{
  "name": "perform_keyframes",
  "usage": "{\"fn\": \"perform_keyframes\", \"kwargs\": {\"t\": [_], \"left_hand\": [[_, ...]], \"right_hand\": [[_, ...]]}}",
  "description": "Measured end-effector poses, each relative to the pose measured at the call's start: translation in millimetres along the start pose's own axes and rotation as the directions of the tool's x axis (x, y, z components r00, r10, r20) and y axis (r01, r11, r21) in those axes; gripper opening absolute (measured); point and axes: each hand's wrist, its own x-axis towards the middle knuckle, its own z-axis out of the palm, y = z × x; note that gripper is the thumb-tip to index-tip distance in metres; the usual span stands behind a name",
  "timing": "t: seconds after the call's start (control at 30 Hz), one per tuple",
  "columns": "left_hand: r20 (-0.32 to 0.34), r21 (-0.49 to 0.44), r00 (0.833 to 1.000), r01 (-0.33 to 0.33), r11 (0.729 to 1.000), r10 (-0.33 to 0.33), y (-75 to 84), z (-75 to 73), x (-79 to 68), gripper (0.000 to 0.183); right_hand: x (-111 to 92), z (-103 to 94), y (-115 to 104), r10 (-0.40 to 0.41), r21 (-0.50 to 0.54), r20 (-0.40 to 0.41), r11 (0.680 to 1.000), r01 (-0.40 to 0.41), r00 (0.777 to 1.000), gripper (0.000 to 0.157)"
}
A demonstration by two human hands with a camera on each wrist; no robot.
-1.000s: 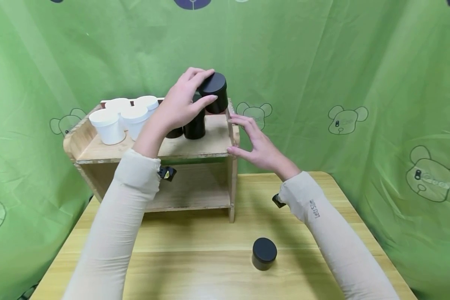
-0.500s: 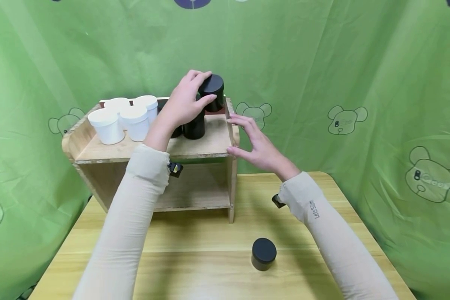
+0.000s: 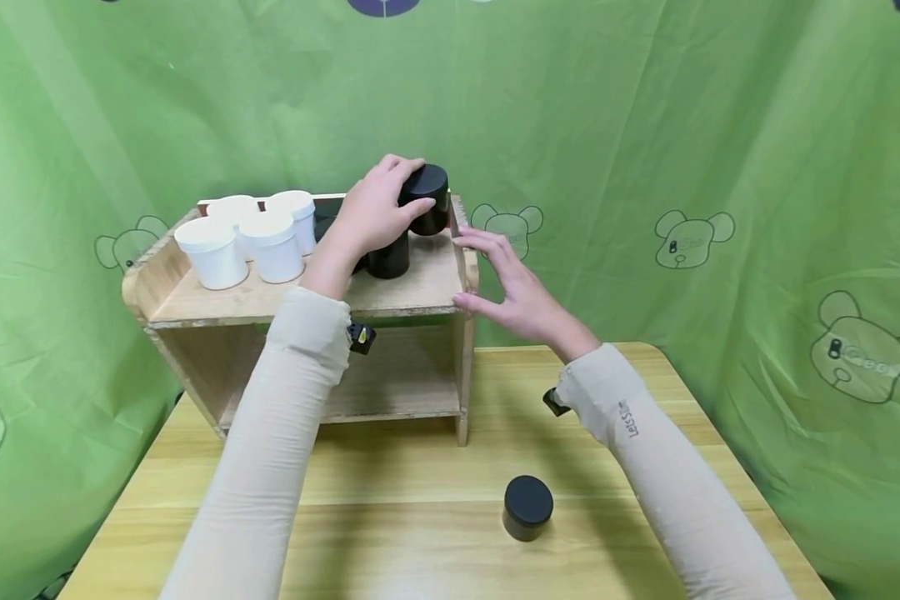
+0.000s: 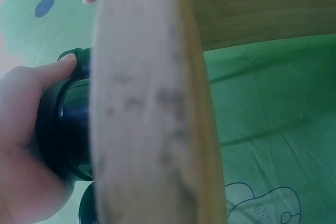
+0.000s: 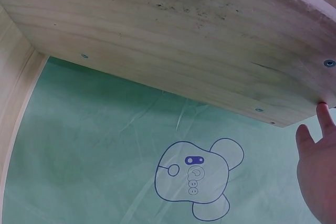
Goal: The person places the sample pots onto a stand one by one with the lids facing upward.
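My left hand (image 3: 375, 207) grips a black lidded jar (image 3: 429, 187) by its upper part, at the back right of the wooden shelf's (image 3: 427, 287) top board. Whether the jar's base touches the board is unclear. In the left wrist view the thumb lies along the jar (image 4: 73, 124), partly hidden by a board edge. Beside it stands another black jar (image 3: 390, 260), half covered by my hand; more black shows behind my wrist. My right hand (image 3: 521, 296) touches the shelf's right side panel with extended fingers; the right wrist view shows a fingertip (image 5: 322, 109) at the wood.
Several white lidded tubs (image 3: 213, 254) stand at the left of the top board. A single black jar (image 3: 528, 507) stands on the wooden table (image 3: 420, 533), in front and to the right. Green printed cloth (image 3: 607, 125) hangs behind and at both sides.
My left hand has lowered the black jar toward the top board, and the left forearm has shifted right. The right hand stays at the side panel.
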Motion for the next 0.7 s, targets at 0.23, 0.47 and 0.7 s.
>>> {"fn": "perform_keyframes", "kwargs": {"t": [0.23, 0.47, 0.7], "left_hand": [[0.028, 0.029, 0.999, 0.015, 0.999, -0.016, -1.6, 1.4, 0.5, 0.064], [0.072, 0.063, 0.997, 0.025, 0.998, -0.029, -2.6, 1.8, 1.1, 0.064], [0.091, 0.082, 0.995, 0.023, 0.996, -0.030, -3.7, 3.5, 1.5, 0.064]], "right_hand": [[1.2, -0.4, 0.0, -0.004, -0.006, 0.001, 1.000, 0.004, 1.000, 0.074], [1.4, 1.1, -0.7, 0.012, -0.004, 0.006, 1.000, -0.012, 1.000, 0.074], [-0.6, 0.7, -1.8, 0.016, -0.008, 0.014, 1.000, -0.016, 1.000, 0.074]]}}
